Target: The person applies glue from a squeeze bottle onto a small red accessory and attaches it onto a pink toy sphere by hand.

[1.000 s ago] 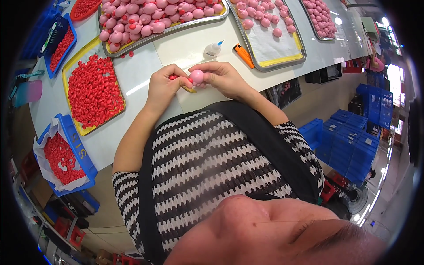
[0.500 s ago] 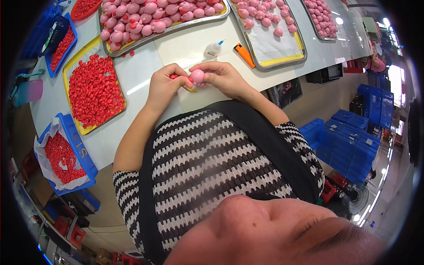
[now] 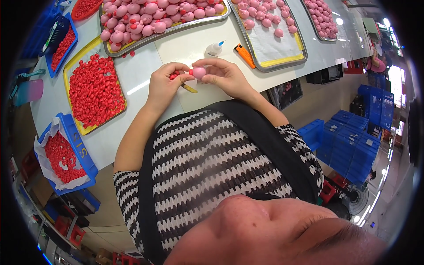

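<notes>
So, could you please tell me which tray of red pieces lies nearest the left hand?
The yellow tray, directly beside the left hand; the blue ones lie farther off.

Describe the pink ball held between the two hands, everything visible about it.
The pink ball is small, round and smooth, with a glossy, plastic- or rubber-like surface. It is held just above the white table, pinched between the fingertips of the left hand and the right hand. Fingers hide its sides and underside. Small red pieces sit in the left hand beside it.
</notes>
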Tool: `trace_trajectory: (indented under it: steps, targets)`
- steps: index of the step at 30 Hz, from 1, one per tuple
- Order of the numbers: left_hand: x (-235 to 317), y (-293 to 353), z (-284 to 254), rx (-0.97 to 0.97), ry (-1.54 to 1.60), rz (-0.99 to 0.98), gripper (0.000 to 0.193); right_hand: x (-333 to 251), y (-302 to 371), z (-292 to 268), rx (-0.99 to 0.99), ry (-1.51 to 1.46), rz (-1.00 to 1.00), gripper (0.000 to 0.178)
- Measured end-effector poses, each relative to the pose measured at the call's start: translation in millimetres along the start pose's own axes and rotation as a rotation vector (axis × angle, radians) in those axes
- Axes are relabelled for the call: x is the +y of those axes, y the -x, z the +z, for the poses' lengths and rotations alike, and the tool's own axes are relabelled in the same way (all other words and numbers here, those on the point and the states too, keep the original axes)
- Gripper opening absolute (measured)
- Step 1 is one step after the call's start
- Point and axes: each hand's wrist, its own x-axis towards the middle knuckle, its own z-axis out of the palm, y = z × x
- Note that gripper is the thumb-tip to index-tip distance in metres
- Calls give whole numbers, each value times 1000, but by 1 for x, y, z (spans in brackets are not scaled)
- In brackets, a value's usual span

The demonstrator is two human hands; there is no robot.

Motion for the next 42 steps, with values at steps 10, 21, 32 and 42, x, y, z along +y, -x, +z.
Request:
trace_trajectory:
  steps: [10,21,32,42]
  targets:
    - [5,0,4,26,-117,169,24,5,1,-1,9,38,-192,34]
    - [5,-1,4,63,-179,272,21,8,0,1,32,19,-238,37]
    - [-2,-9,-7,163,1036,-544,21,12,6,-12,229,426,-217,24]
    - [-2,-9,-11,41,1031,-507,24,26,11,-22,529,582,-364,14]
